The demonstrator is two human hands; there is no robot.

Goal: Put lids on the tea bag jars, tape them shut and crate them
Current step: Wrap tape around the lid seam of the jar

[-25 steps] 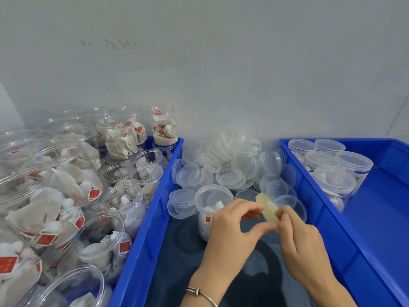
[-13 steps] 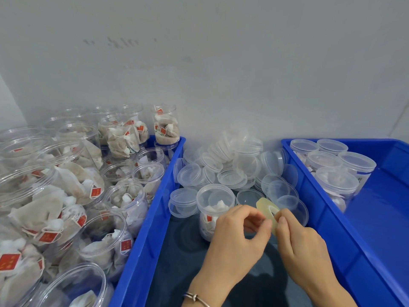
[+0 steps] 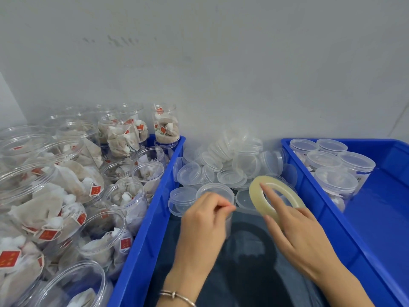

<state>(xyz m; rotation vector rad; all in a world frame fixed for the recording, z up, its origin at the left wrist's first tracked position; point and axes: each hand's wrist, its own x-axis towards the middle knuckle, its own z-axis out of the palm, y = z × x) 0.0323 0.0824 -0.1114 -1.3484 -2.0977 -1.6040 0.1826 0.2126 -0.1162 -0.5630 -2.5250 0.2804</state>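
Head view, right hand (image 3: 303, 238) gripping tape roll (image 3: 256, 197), left hand (image 3: 203, 222) pinching its end

One head-worn wide-angle view, looking forward and down from close above; hands at lower centre of the frame; grey wall (image 3: 221, 63) fills the upper half; no second view.
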